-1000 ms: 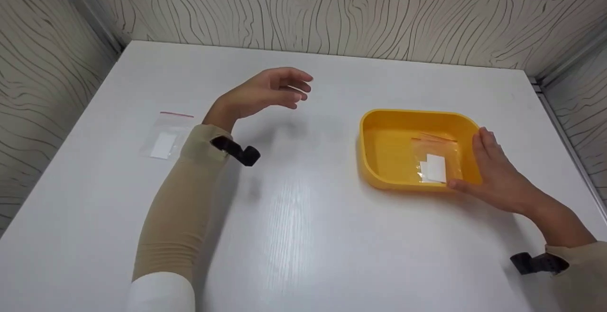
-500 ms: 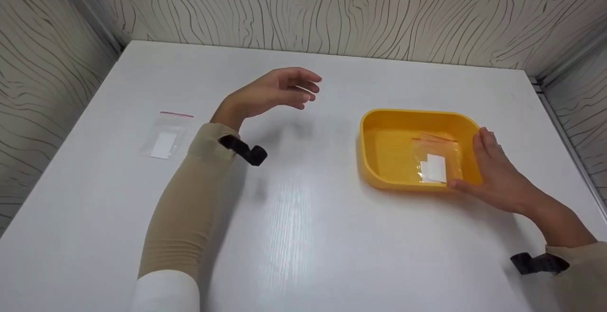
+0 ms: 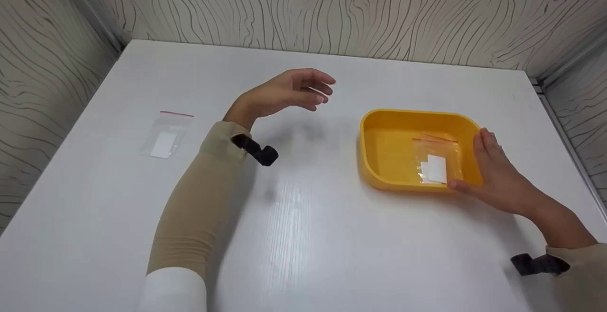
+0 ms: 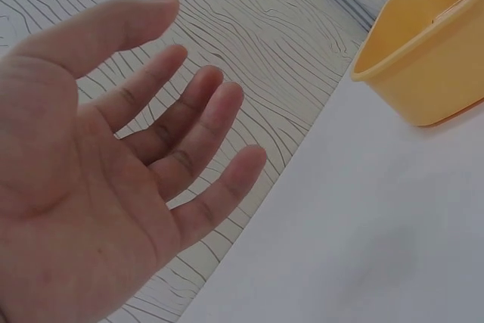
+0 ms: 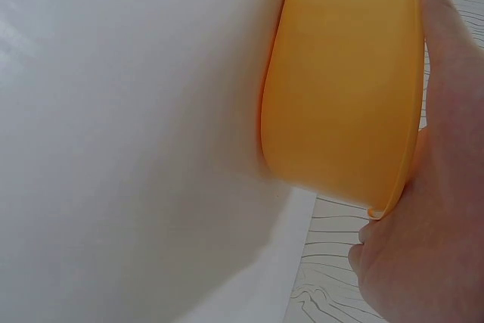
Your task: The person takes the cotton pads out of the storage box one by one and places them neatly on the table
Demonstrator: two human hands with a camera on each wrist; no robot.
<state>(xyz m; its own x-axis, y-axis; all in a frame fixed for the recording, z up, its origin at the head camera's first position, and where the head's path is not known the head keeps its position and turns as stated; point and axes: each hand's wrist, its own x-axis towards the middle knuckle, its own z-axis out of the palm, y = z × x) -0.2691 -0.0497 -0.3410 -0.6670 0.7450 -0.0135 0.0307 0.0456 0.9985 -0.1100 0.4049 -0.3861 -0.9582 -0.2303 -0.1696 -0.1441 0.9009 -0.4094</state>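
Observation:
My left hand (image 3: 289, 93) hovers over the middle of the table, palm turned sideways and fingers loosely bent. Nothing is in it, as the left wrist view confirms with the bare palm (image 4: 83, 194). To the right stands a yellow plastic tub (image 3: 389, 153). My right hand (image 3: 502, 181) rests against its near right corner, thumb at the front rim and straight fingers along the right end. Inside the tub, small clear zip bags (image 3: 436, 167) with red seal lines and white inserts overlap. Another clear zip bag (image 3: 163, 136) with a white insert lies flat on the left.
The white table (image 3: 294, 236) carries everything. Wood-grain patterned panels (image 3: 303, 8) rise behind its back edge and at both sides. Black wrist mounts (image 3: 256, 150) stick out from the beige sleeves on both arms.
My left hand has drifted to the right, away from the lone zip bag and closer to the tub. The right hand, tub and bags stay where they were.

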